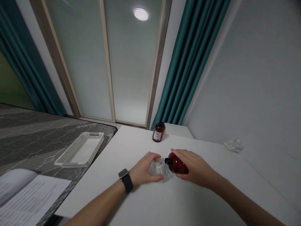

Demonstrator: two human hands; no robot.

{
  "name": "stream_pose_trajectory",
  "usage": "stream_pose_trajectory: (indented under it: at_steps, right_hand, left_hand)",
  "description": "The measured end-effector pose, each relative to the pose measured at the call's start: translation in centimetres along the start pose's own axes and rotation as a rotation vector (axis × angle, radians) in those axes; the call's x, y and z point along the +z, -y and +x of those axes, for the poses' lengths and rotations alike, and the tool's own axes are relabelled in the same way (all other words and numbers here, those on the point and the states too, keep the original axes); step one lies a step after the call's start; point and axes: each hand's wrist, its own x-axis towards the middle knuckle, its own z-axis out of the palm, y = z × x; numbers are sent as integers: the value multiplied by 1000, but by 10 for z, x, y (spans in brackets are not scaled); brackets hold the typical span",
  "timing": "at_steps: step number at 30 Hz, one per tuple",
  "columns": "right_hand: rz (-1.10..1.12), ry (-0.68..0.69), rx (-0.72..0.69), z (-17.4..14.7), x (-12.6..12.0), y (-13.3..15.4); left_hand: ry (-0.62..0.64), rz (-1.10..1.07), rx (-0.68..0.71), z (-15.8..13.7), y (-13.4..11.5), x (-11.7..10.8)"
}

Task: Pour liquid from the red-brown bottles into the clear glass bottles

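My left hand (147, 169), with a dark watch on its wrist, curves its thumb and fingers around a clear glass container (160, 169) on the white table. In my right hand (192, 168) is a dark red-brown bottle (176, 164), tipped onto its side. Its black neck (167, 161) points left, over the rim of the glass container. Whether any liquid flows from it I cannot tell. A second red-brown bottle (159, 132), with a white label and black top, stands upright farther back on the table.
A white plastic basket (82, 150) sits on the dark patterned surface to the left, near an open book (35, 194). Crumpled clear plastic (233, 145) lies at the table's right side by the wall. Teal curtains (188, 62) hang behind the white table (131, 141).
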Motion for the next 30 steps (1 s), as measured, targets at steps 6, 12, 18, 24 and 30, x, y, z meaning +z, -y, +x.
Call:
stream_pose_trajectory:
  at_steps: [6, 12, 18, 24, 30]
  right_hand:
    - [-29, 25, -15, 0, -3, 1]
    - [-31, 62, -2, 2, -8, 3]
    - [-40, 80, 1, 4, -8, 3]
    - [-75, 103, 1, 5, -10, 1]
    - [-74, 106, -7, 6, -11, 0]
  left_hand:
    - [3, -6, -1, -1, 0, 0]
    - [17, -4, -1, 0, 0, 0]
    - [11, -15, 5, 0, 0, 0]
    - [24, -6, -1, -1, -2, -1]
    - [34, -5, 6, 0, 0, 0]
